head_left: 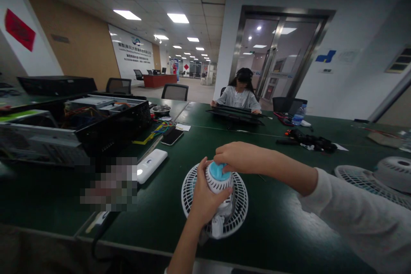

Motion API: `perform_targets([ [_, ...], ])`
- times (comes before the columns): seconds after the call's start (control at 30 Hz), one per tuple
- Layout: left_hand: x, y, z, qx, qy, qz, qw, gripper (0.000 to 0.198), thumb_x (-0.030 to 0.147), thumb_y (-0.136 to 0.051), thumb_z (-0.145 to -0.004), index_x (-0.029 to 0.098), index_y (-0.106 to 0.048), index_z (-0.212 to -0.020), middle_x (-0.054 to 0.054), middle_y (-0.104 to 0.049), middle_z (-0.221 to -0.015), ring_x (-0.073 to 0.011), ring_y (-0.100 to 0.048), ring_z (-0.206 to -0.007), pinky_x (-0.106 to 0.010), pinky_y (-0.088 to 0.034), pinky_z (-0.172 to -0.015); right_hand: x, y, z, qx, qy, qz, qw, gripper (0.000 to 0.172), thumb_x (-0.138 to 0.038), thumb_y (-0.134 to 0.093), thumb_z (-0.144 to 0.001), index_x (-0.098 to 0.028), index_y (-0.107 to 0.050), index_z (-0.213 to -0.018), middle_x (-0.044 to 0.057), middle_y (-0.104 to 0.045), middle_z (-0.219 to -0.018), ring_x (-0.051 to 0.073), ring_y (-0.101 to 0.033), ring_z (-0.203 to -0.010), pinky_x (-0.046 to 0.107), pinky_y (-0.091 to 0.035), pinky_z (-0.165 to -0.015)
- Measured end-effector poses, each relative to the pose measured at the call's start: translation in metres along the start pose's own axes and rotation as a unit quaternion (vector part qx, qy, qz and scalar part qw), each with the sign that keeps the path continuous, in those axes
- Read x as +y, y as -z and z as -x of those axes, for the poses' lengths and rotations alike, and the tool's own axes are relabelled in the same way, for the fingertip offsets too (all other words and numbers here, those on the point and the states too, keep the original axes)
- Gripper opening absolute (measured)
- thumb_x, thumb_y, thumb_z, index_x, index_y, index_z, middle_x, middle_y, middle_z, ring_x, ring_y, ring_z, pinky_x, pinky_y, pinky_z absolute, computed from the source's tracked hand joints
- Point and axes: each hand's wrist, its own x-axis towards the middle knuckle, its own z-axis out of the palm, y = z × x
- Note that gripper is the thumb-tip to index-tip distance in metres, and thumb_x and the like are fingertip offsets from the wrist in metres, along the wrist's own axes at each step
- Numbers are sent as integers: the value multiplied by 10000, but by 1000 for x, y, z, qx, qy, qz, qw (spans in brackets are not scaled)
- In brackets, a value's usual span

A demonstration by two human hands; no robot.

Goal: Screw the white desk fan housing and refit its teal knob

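Left hand [205, 199]: fingers [219, 197] clenched around the white motor housing [218, 184] of a small desk fan [192, 192].
Right hand [233, 158]: white sleeve [353, 209], fingertips [216, 163] curled onto the blue cap [218, 172] on top of the housing; gripping, not released.
Fan position: round white grille on the tabletop, directly under both hands, housing rising from its centre.
Table: dark green tabletop [272, 227].
Left of fan: white power bank [151, 165] just beside it; pixelated patch [109, 184] beyond, contents unreadable.
Right: second white fan [369, 180], near the table edge.
Mid-left: open computer chassis [77, 130] with exposed wiring, black smartphone [172, 137], steel bowl [161, 110].
Mid-right: black cables [308, 140], water bottle [298, 115].
Far: seated co-worker [239, 96], hands on black flat panel [236, 115].
Background: glass door [276, 55].
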Motion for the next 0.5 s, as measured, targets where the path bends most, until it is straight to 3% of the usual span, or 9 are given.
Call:
perform_targets([
  [0.27, 2, 1, 0, -4, 13, -1, 1000, 859, 256, -717, -620, 233, -222, -1323, -89, -427, -1297, -280, -463, -1174, -433, -346, -997, -7, -1, -5, -4, -38, 31, 999, 255, -292, -540, -854, -102, -665, -969, 134, -691, -907, 259, -661, -821, 321, -484, -643],
  [0.5, -4, -1, -1, 14, -13, -2, 1000, 849, 251, -722, -605, 222, -250, -1309, -82, -450, -1278, -279, -445, -1194, -422, -327, -1011, -28, -15, -14, 33, -168, 27, 985, 336, -246, -397, -899, -88, -694, -879, 209, -689, -856, 302, -672, -808, 368, -500, -602],
])
